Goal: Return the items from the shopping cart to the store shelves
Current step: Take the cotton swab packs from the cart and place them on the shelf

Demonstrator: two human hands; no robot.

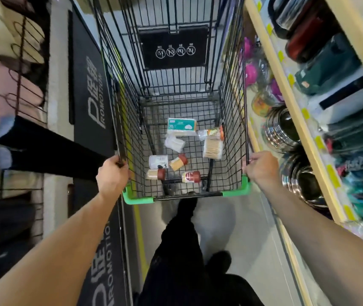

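**Both hands on cart rim, items lie below and ahead**

While both hands grip the cart, nothing is picked yet, so I judge the next move is a reach down into the basket. My left hand point(112, 177) has its fingers curled round the left top wire of the shopping cart point(234, 133), just ahead of the green corner guard point(137, 198); my right hand point(262, 170) pinches the right top wire the same way. Neither holds an item.

Relative to the cart's near end w/ the green guard: the jar with red cap and label point(191, 176) lies closest, on the basket floor, long axis running across the cart, cap toward the right wall. Left of it is a second red-capped jar point(156, 174), also crosswise. A third, the toothpick jar point(178, 162), sits just beyond, tilted diagonally. A white packet point(158, 161) lies beside it, a bundle of sticks point(213, 147) toward the right wall, a teal-and-white pack point(181, 127) farthest off.

Labelled jar is approx. midway btw. hands, slightly nearer the right. Shelves w/ steel bowls point(281, 129) run just beside the cart's right wall, so I'd guess right hand goes in.
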